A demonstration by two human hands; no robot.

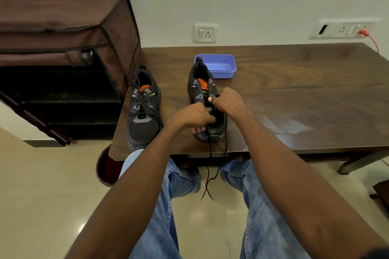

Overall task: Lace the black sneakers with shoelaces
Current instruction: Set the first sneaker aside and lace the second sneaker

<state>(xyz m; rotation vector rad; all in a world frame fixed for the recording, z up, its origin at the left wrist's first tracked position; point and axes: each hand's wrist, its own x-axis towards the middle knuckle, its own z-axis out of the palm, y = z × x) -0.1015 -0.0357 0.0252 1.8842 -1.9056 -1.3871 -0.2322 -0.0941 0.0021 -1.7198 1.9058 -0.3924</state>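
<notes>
Two black sneakers with orange tongue patches stand on the dark wooden table point(294, 94), toes toward me. The left sneaker point(143, 109) is laced, its lace loose over the top. Over the middle of the right sneaker point(202, 90) both my hands work at the eyelets. My left hand point(194, 116) grips the shoe's left side with curled fingers. My right hand point(227, 102) pinches the black shoelace point(210, 164) at the right eyelets. The lace's two ends hang over the table's front edge between my knees. What my fingers hold is partly hidden.
A blue plastic tub point(219, 65) sits just behind the right sneaker. A brown fabric shoe rack point(63, 52) stands open at the left of the table. Wall sockets point(205, 33) and a red cable point(372, 41) are behind. A dark round basket point(105, 168) is on the floor.
</notes>
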